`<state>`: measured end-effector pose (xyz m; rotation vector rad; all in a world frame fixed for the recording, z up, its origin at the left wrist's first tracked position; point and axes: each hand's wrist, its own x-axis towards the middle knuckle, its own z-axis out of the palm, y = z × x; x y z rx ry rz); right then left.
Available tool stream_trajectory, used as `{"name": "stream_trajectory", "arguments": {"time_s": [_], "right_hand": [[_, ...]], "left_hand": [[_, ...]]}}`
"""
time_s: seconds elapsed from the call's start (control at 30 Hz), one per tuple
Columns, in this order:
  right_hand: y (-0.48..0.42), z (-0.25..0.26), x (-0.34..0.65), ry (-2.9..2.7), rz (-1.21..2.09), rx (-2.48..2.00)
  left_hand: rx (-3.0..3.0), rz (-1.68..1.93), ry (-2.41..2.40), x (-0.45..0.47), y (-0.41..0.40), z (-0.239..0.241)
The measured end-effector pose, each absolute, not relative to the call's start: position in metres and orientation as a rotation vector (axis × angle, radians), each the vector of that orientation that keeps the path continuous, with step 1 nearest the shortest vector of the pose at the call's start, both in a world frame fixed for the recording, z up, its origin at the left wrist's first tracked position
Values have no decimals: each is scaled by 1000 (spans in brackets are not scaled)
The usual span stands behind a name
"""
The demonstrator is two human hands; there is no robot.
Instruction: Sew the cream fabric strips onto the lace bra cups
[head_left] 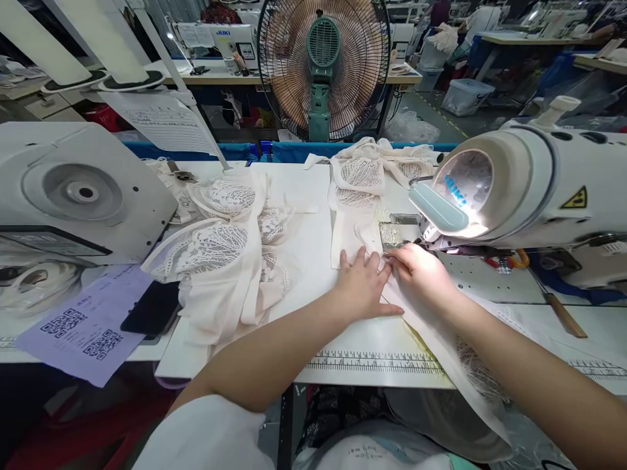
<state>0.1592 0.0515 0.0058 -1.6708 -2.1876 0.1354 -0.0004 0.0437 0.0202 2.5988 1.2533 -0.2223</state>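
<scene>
My left hand (pixel 365 287) lies flat with its fingers spread, pressing the edge of a cream lace bra piece (pixel 360 189) against the white table. Close beside it, my right hand (pixel 424 271) pinches the cream fabric (pixel 426 326) just in front of the sewing machine's needle area. That fabric runs down under my right forearm and hangs over the table's front edge. The JUKI sewing machine (pixel 499 183) stands at the right with its lamp lit over the stitching spot. My right fingertips partly hide the presser foot.
A pile of cream lace bras (pixel 220 241) lies left of my hands. Further left are a black phone (pixel 151 307), a purple paper with QR codes (pixel 83 333) and another machine head (pixel 78 189). A screwdriver (pixel 565 313) lies at right. A large fan (pixel 323 65) stands behind the table.
</scene>
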Motion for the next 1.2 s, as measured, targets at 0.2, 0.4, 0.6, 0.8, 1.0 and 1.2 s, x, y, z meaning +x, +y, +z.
{"name": "stream_trajectory", "arguments": {"time_s": [0.2, 0.4, 0.6, 0.8, 1.0, 1.2], "right_hand": [[58, 7, 160, -2274, 112, -1689], [58, 6, 160, -2325, 88, -1695], [59, 10, 157, -2373, 69, -1730], [59, 15, 154, -2394, 79, -1782], [60, 19, 155, -2442, 120, -1854], [55, 27, 161, -2460, 124, -1892]], "left_hand": [[2576, -254, 1309, 0, 43, 21], [2593, -234, 1319, 1, 43, 19], [2597, -279, 1318, 2, 44, 22], [2565, -354, 1338, 3, 44, 24], [2554, -378, 1355, 4, 43, 28], [2551, -403, 1354, 4, 44, 27]]}}
